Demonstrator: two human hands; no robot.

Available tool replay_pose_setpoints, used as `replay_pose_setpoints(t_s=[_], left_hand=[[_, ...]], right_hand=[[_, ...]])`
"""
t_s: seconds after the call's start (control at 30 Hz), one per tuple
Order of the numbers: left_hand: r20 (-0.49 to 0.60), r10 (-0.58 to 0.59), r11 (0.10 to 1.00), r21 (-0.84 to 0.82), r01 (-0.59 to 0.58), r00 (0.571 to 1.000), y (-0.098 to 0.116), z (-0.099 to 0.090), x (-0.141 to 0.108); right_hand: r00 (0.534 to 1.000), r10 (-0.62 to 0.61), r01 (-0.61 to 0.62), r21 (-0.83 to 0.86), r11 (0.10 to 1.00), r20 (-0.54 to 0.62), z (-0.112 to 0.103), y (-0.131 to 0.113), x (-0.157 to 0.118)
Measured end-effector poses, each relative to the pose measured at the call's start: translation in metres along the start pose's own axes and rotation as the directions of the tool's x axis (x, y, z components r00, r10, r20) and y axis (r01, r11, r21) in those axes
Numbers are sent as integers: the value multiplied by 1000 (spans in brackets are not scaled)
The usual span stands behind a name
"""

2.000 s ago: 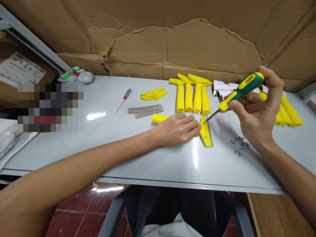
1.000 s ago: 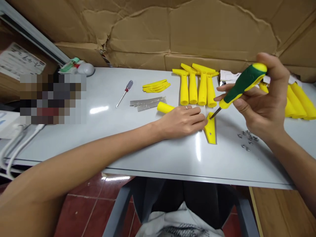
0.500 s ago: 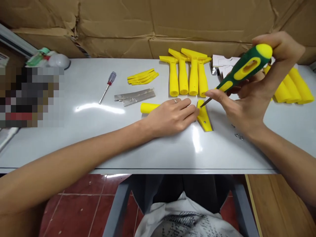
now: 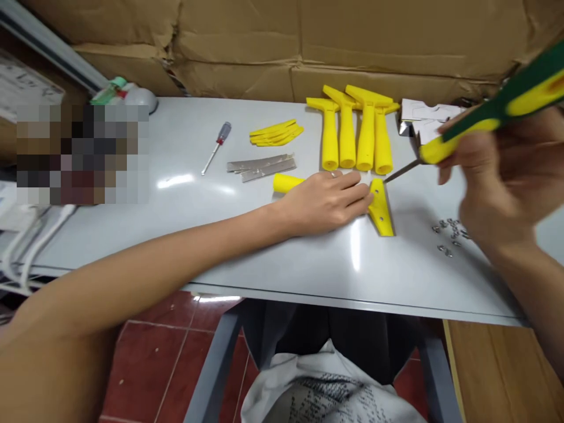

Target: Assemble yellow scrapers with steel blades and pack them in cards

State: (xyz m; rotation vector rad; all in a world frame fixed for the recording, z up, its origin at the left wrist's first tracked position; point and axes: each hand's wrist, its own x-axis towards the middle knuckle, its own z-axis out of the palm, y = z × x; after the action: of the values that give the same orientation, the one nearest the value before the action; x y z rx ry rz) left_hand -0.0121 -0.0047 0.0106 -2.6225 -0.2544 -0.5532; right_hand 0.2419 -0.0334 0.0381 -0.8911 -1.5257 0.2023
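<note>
A yellow scraper [image 4: 381, 210] lies flat on the table with two screws showing in its head. My left hand [image 4: 328, 201] is wrapped over its handle, whose end sticks out to the left; the palm hides the middle. My right hand [image 4: 506, 182] grips a green and yellow screwdriver [image 4: 480, 126], tilted, its handle running out of view at the right. The screwdriver's tip is just right of the scraper head, off the screws. Loose screws [image 4: 452, 230] lie in a scatter between the scraper and my right hand.
Several yellow scraper bodies [image 4: 352, 135] stand in a row at the back. Left of them are thin yellow strips [image 4: 277, 134], metal blades [image 4: 262, 167] and a small screwdriver [image 4: 217, 147]. White boxes [image 4: 427, 117] sit behind my right hand, before a cardboard wall [image 4: 379, 38].
My right hand has lifted the screwdriver off the screw and moved right. More loose screws now show. My left hand keeps its hold on the scraper; the whole view has shifted.
</note>
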Motion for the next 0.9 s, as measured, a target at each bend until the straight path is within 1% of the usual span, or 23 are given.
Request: replay_pose_setpoints(t_s=[0.03,0.07,0.1,0.13,0.17,0.2,0.27,0.33,0.43,0.5,0.6,0.7,0.8,0.87,0.9], left_hand=[[24,0,1000,5,0,1000,0,0,1],[34,5,1000,19,-5,999,0,0,1],[35,9,999,36,-10,999,0,0,1],[33,12,999,50,-14,999,-1,1,1],[27,15,998,58,-16,1000,-1,2,0],[21,15,998,58,-16,1000,-2,3,0],[-4,14,1000,28,-14,1000,-3,5,-1],[-51,10,999,-35,-12,999,-4,7,-3],[-113,2,994,-110,-15,994,-5,10,-4],[-122,0,994,-108,-13,993,-5,10,-3],[-77,-3,998,-62,-2,997,-5,10,-3],[-12,-17,997,-77,16,1000,-4,8,-2],[23,-24,995,-97,26,999,-4,6,-1],[34,-23,996,-81,26,999,-4,6,-1],[38,-24,997,-72,27,999,-4,6,-1]], right_hand=[[996,-41,37,-50,998,-80,-2,5,2],[996,-50,44,-89,995,-68,-3,11,5],[998,-64,60,-102,993,-30,-4,18,7],[997,-77,76,-82,994,-12,-4,26,8],[993,-113,110,-45,993,-47,-4,32,9],[989,-141,141,-10,990,-31,-3,38,9],[985,-165,164,30,986,41,-2,45,7],[982,-147,145,29,989,118,0,44,4],[982,-132,131,16,991,133,2,36,1],[983,-123,123,7,992,139,2,32,0],[978,-121,122,5,993,169,0,33,0],[966,-165,169,-2,986,201,-1,41,2],[955,-224,231,-14,973,194,1,47,4],[954,-250,255,-11,967,163,2,46,5],[954,-248,254,-13,967,166,2,44,5]])
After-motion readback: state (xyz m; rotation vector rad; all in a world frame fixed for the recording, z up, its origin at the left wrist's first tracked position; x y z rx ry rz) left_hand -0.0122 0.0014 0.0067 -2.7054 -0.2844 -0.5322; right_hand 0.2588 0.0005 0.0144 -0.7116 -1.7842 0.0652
